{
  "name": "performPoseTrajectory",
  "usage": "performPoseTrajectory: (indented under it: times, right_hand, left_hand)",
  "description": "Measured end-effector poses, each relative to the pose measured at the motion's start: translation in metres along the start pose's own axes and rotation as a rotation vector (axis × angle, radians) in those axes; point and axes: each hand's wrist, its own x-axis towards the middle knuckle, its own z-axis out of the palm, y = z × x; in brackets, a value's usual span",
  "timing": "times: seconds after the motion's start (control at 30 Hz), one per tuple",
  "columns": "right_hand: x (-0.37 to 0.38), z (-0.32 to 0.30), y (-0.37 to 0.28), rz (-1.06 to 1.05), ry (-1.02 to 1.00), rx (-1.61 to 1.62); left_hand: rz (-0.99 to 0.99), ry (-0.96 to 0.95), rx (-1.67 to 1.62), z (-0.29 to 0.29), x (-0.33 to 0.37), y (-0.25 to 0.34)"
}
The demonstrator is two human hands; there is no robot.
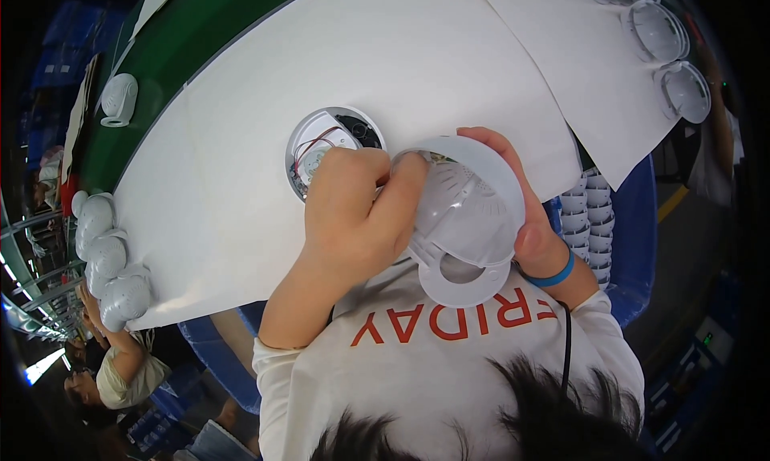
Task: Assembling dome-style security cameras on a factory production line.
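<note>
My right hand (532, 238) grips a white plastic housing shell (473, 212) by its outer right side. The shell is tilted, with its hollow inside and a ring-shaped end turned up toward me. At the shell's upper left rim, my left hand (353, 200) is closed in a pinch. Whatever is between its fingertips is hidden by the fingers. Just beyond the left hand lies a round white base (298, 140) on the table, partly covered by that hand. Thin red and dark wires and a black part show inside it.
White paper covers the table (241, 188). Several rounded white housings (108, 256) line its left edge, and one more housing (119, 99) stands on the green belt (172, 68). Clear-looking shells (658, 32) sit at far right. A blue bin (638, 236) holds stacked white parts. Another person (120, 373) is at lower left.
</note>
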Motion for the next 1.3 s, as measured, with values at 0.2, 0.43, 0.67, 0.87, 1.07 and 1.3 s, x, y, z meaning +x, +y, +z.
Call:
performPoseTrajectory:
  times: [0.2, 0.43, 0.67, 0.87, 1.07, 1.3]
  right_hand:
    - [0.002, 0.003, -0.001, 0.004, -0.006, -0.068]
    - [0.003, 0.001, -0.006, 0.003, -0.034, -0.275]
    - [0.007, 0.003, -0.009, 0.052, -0.02, -0.407]
    - [0.007, -0.001, -0.009, 0.027, -0.083, -0.453]
    - [0.004, -0.001, -0.015, 0.099, -0.069, -0.293]
    - [0.004, 0.004, -0.02, 0.229, -0.077, -0.157]
  left_hand:
    - [-0.046, 0.0, 0.023, 0.0, 0.0, 0.003]
    - [0.08, -0.036, 0.051, 0.0, -0.005, -0.003]
    - [0.09, -0.09, 0.039, -0.004, -0.006, -0.006]
    - [0.092, -0.103, 0.02, -0.006, -0.008, -0.005]
    - [0.084, -0.061, -0.033, -0.003, -0.012, -0.006]
    - [-0.142, -0.064, 0.018, -0.007, -0.008, 0.009]
